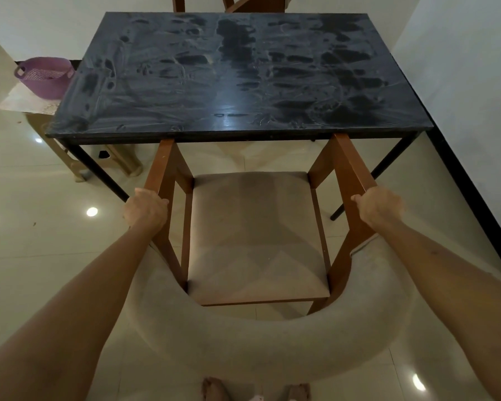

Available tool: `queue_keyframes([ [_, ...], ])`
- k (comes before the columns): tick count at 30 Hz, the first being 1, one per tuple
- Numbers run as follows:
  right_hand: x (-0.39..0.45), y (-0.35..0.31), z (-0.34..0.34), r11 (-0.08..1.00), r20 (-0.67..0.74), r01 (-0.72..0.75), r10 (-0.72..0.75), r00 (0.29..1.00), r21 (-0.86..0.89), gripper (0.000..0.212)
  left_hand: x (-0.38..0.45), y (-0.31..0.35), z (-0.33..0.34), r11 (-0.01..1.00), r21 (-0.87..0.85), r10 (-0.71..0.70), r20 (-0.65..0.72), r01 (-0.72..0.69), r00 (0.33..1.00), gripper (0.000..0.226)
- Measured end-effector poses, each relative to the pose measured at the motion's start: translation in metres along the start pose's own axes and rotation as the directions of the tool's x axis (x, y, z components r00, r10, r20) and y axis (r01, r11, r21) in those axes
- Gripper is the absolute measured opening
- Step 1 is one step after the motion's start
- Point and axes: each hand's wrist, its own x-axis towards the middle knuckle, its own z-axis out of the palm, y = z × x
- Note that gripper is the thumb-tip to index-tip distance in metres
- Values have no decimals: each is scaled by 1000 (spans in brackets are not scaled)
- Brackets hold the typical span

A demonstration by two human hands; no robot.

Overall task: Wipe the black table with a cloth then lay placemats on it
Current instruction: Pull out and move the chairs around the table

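The fingers of the left hand (146,209) curl round the left brown wooden armrest (163,166) of an armchair, and the thumb lies on top; most fingertips are hidden under the wood. The fingers of the right hand (381,207) wrap the right brown wooden armrest (348,164) the same way, with their tips out of sight behind it. Both bare forearms run down to the lower corners of the frame.

The armchair has a square beige padded seat (253,235) and a curved beige upholstered backrest (261,342) that sweeps across the lower middle. The front ends of both armrests are tucked under the near edge of the black rectangular surface (237,73), which fills the upper middle of the frame. Its top shows pale smeared streaks and dark patches, and nothing lies on it.

At the upper left a purple plastic basket (45,75) stands on a pale sheet on a beige stool (113,162), partly hidden by the corner of the surface. More brown wood at the top edge is cut off. Two bare feet (214,389) show at the bottom edge, on glossy cream floor tiles (26,241).
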Motion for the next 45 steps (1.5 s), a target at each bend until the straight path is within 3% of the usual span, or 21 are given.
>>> queue_keyframes([
  [4,4,3,5,996,3,-51,51,999,77,52,-5,0,1,999,21,31,-50,-30,998,43],
  [7,3,7,3,966,-30,-23,31,999,259,56,-15,2,5,973,138,207,-149,-187,967,58],
  [11,-6,17,-14,923,-227,276,-218,949,268,75,-40,36,5,811,339,562,-226,-477,795,79],
  [14,-8,32,-24,895,-281,408,-350,893,180,92,-75,87,-5,729,328,681,-251,-602,688,81],
  [19,-5,75,-43,872,-350,485,-437,829,61,96,-135,180,-17,521,344,854,-215,-781,474,83],
  [24,18,126,-58,877,-339,480,-452,825,-2,99,-189,260,-19,404,288,914,-173,-868,368,83],
  [33,90,177,-67,847,-377,532,-491,785,3,96,-222,361,-3,390,271,920,-157,-880,360,85],
  [45,230,163,-56,804,-368,595,-554,747,-2,95,-161,466,24,447,282,893,-195,-849,406,82],
])
